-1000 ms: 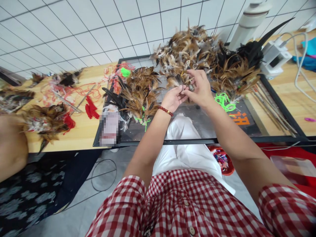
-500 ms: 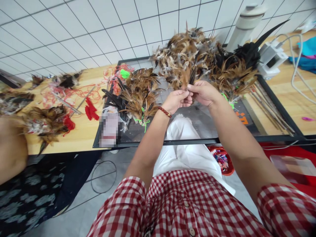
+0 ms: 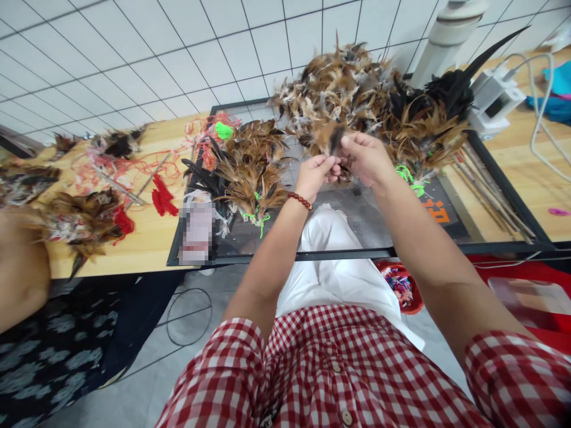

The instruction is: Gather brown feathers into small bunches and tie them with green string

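Observation:
My left hand [image 3: 317, 173], with a dark red bead bracelet [image 3: 300, 200] on its wrist, is closed in a pinch at the lower end of a small bunch of brown and black feathers [image 3: 329, 135]. My right hand [image 3: 366, 159] meets it from the right, thumb and fingers closed on the same feathers. Their tips point up and are slightly blurred; the quill ends are hidden by my fingers. Just behind them rises a large heap of loose brown and grey feathers [image 3: 334, 83].
Feather bundles tied with green string [image 3: 252, 172] lie left, black plumes [image 3: 450, 98] right. Thin sticks [image 3: 491, 193] rest on the black-framed board [image 3: 348, 257]. A white charger [image 3: 495, 101] and a bottle [image 3: 446, 44] stand behind. Another person's arm [image 3: 22, 261] is at far left.
My right hand has shifted slightly up, its wrist tilting, and the feathers between my hands have swung a little to the left. The left hand stays almost in place.

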Action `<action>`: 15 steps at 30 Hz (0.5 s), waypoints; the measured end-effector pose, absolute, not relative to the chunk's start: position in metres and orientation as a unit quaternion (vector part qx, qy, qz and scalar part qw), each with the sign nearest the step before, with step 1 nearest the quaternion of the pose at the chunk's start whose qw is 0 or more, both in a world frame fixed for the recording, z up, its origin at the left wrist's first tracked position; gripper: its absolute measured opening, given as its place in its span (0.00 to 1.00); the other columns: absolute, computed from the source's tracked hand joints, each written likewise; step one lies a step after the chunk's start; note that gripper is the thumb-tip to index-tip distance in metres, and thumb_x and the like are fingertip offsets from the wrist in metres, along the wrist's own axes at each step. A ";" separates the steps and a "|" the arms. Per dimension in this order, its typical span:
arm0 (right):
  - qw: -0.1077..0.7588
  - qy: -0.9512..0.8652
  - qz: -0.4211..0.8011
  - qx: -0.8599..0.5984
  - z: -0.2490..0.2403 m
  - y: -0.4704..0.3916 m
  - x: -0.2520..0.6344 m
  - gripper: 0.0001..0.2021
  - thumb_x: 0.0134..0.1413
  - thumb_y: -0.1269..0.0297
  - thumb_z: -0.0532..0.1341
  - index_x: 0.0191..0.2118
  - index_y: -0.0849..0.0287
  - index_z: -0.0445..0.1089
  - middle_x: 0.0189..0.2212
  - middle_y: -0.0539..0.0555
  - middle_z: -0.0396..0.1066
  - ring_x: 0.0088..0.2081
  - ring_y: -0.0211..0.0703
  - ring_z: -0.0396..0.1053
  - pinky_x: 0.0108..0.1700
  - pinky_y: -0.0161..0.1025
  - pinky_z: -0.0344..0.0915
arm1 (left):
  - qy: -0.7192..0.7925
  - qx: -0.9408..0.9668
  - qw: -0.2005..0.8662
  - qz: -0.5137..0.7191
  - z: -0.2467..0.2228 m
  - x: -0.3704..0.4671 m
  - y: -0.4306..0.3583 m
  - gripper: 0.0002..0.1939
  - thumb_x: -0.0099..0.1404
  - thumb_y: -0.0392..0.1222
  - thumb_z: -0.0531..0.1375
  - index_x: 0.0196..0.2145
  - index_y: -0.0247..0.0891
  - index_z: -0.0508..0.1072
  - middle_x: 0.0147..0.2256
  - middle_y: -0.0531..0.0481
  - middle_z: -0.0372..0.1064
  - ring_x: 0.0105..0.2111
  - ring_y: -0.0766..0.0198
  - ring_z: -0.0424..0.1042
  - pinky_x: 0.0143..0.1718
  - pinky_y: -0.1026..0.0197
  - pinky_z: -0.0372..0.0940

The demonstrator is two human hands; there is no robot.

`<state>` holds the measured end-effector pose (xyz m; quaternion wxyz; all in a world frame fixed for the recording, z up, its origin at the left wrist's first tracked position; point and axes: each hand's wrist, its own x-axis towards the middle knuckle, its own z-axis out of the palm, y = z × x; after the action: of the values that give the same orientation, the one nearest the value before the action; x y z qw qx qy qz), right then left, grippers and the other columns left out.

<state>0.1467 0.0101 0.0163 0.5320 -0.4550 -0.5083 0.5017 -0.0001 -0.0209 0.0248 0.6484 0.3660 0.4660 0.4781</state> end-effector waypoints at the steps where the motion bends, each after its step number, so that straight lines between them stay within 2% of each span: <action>1: 0.551 -0.513 0.464 -0.467 0.014 0.015 0.150 0.20 0.50 0.44 0.73 0.31 0.53 0.70 0.25 0.48 0.68 0.29 0.40 0.69 0.34 0.40 0.68 | 0.470 0.343 0.636 0.506 0.025 -0.002 -0.019 0.09 0.65 0.45 0.71 0.35 0.37 0.80 0.27 0.53 0.77 0.32 0.71 0.77 0.40 0.68 0.72; 4: 0.543 -0.562 0.348 -0.518 0.006 0.025 0.162 0.12 0.53 0.53 0.70 0.34 0.55 0.73 0.28 0.50 0.72 0.33 0.43 0.72 0.41 0.43 0.71 | 0.486 0.284 0.592 0.577 0.024 -0.009 -0.011 0.09 0.66 0.47 0.70 0.39 0.39 0.81 0.30 0.53 0.77 0.35 0.71 0.78 0.39 0.70 0.71; 7: 0.458 -0.654 0.245 -0.550 0.000 0.026 0.167 0.06 0.52 0.62 0.66 0.34 0.57 0.77 0.32 0.54 0.76 0.36 0.47 0.73 0.47 0.48 0.72 | 0.498 0.257 0.567 0.603 0.022 -0.014 -0.006 0.10 0.67 0.48 0.69 0.40 0.40 0.81 0.28 0.55 0.74 0.32 0.74 0.76 0.34 0.73 0.67; 9: 0.399 -0.720 0.175 -0.540 -0.003 0.022 0.166 0.08 0.53 0.65 0.64 0.37 0.57 0.80 0.38 0.57 0.78 0.41 0.51 0.74 0.51 0.53 0.72 | 0.502 0.249 0.563 0.608 0.021 -0.015 -0.005 0.09 0.68 0.48 0.68 0.39 0.40 0.81 0.27 0.56 0.73 0.30 0.75 0.73 0.32 0.73 0.65; 12: 0.348 -0.775 0.100 -0.518 -0.005 0.017 0.163 0.11 0.55 0.65 0.63 0.41 0.53 0.82 0.45 0.58 0.78 0.50 0.57 0.73 0.57 0.59 0.70 | 0.495 0.249 0.568 0.608 0.022 -0.014 -0.006 0.07 0.69 0.44 0.67 0.36 0.39 0.80 0.26 0.57 0.71 0.26 0.77 0.70 0.30 0.73 0.63; 15: 0.377 -0.760 0.088 -0.523 -0.004 0.017 0.163 0.08 0.58 0.60 0.64 0.39 0.53 0.80 0.46 0.58 0.77 0.54 0.60 0.72 0.59 0.62 0.69 | 0.489 0.254 0.574 0.606 0.023 -0.012 -0.007 0.07 0.71 0.41 0.65 0.34 0.39 0.79 0.26 0.58 0.71 0.25 0.77 0.68 0.30 0.73 0.63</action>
<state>0.1626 0.0174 -0.0038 0.3767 -0.5228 -0.7596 0.0882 -0.0117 -0.0066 0.0230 0.5740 0.2535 0.4892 0.6057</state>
